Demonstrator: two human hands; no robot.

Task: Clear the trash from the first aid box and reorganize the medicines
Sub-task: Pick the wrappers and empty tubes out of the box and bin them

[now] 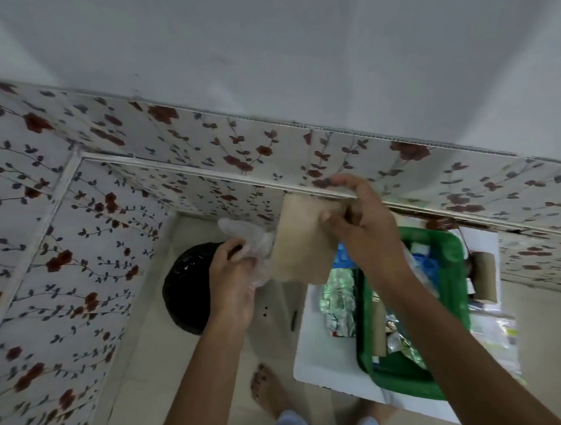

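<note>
Above the black-lined bin (190,287), the left hand (233,272) clenches crumpled clear plastic (244,231) while the right hand (360,224) pinches a tan paper packet (301,244), long axis hanging downward. A loose pinch could drop it beside the bin. The green first aid box (449,253) sits on the white tabletop (325,356).

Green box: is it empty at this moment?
No, the green box holds foil blister strips and other packets, while both hands are raised above the floor.

Floral wall panels (67,234) meet pale floor tiles (144,382).
</note>
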